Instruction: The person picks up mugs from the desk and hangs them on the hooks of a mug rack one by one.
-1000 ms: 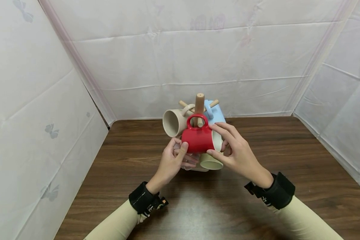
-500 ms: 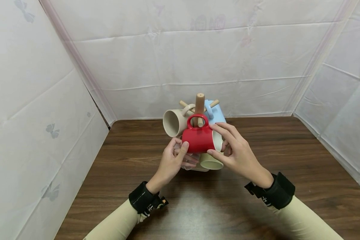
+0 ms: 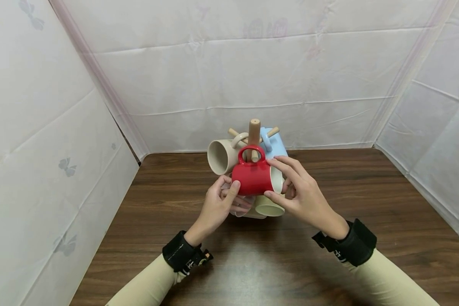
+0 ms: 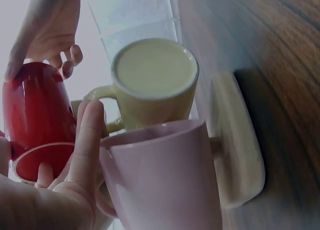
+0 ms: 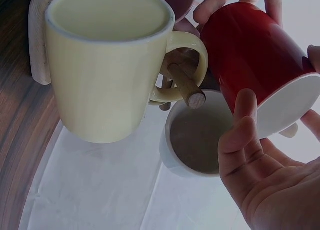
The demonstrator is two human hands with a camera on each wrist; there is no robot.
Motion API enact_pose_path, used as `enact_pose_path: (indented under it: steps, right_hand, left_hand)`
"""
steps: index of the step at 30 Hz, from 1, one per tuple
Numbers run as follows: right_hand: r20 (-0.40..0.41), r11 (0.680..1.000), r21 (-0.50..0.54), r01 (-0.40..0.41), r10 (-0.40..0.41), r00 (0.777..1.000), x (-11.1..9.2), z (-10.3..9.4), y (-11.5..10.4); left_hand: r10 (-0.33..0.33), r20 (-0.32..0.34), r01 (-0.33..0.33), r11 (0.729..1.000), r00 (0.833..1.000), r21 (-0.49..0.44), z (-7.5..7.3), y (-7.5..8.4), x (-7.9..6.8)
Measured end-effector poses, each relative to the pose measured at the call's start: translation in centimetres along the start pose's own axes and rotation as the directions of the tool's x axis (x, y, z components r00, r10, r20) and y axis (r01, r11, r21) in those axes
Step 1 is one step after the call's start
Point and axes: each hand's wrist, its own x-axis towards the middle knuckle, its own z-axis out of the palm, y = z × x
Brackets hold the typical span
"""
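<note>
A red mug with a white inside lies sideways between my two hands, its handle upward. In the head view, the end of a wooden peg of the mug tree shows inside the handle's loop. My left hand grips the mug's base end, thumb in front; some of its fingers stretch beneath, near a pink mug. At the rim end, my right hand pinches the mug between thumb and fingers. A pale yellow mug hangs by its handle on a lower peg.
A beige mug hangs at the tree's left, a light blue mug behind at its right. The wooden base stands on the dark wood table. White sheeting walls the back and sides.
My left wrist has shifted very slightly to the left. The red mug and my right hand stay nearly where they were.
</note>
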Motion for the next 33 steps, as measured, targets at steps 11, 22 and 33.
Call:
enact_pose_path:
  steps: [11,22,33]
  right_hand:
    - [0.034,1.0,0.006,0.016,-0.016,0.999,0.5,-0.8,-0.5]
    - [0.088,0.992,-0.12,0.031,-0.02,0.996,-0.5,-0.6,2.8]
    - [0.085,0.96,-0.279,0.017,0.008,0.996,-1.6,-1.2,4.9]
  left_hand:
    - [0.161,-0.04,-0.144,0.951,0.986,0.275,-1.1,0.3,0.1]
    - [0.592,0.061,-0.397,0.457,0.804,0.796,-4.0,-3.1,1.5]
    - [0.71,0.048,-0.27,0.205,0.703,0.941,-5.7,-3.5,1.2]
